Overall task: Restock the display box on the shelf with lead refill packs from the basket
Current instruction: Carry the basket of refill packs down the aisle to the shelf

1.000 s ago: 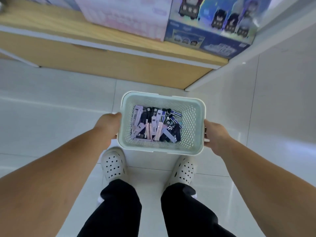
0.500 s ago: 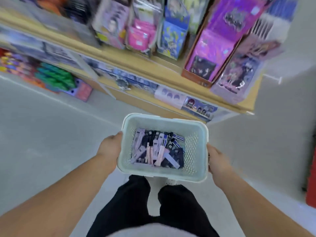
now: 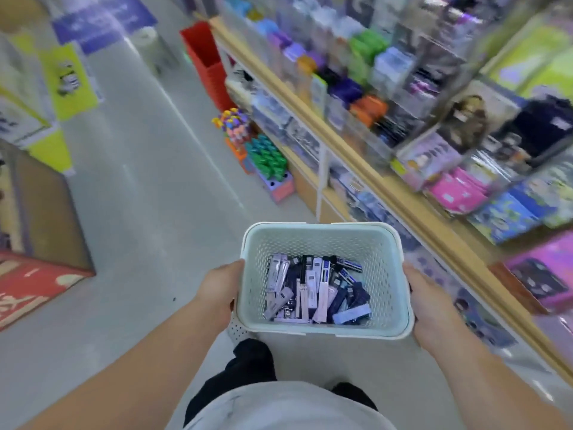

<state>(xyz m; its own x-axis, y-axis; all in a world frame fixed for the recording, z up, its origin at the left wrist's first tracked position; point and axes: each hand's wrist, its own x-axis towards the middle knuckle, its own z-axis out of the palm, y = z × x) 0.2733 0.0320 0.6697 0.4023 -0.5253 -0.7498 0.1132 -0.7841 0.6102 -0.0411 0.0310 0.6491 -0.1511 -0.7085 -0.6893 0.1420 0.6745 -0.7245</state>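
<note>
I carry a pale green perforated basket [image 3: 322, 240] in front of my waist. My left hand [image 3: 218, 288] grips its left side and my right hand [image 3: 426, 301] grips its right side. Several lead refill packs [image 3: 316, 290], lilac, white and dark blue, lie jumbled on the basket's bottom. Wooden-edged shelves [image 3: 366, 169] packed with colourful stationery run along my right. The view is motion-blurred, and I cannot tell which box on the shelf is the display box.
An open aisle of pale floor [image 3: 148, 187] stretches ahead on the left. A red bin [image 3: 207, 63] stands at the shelf's far end. Tubs of coloured items [image 3: 263, 159] sit on the floor by the shelf. A red and brown box [image 3: 40, 243] is at left.
My view has swung up and left, from the floor and low shelf to the whole aisle. Both hands keep hold of the basket.
</note>
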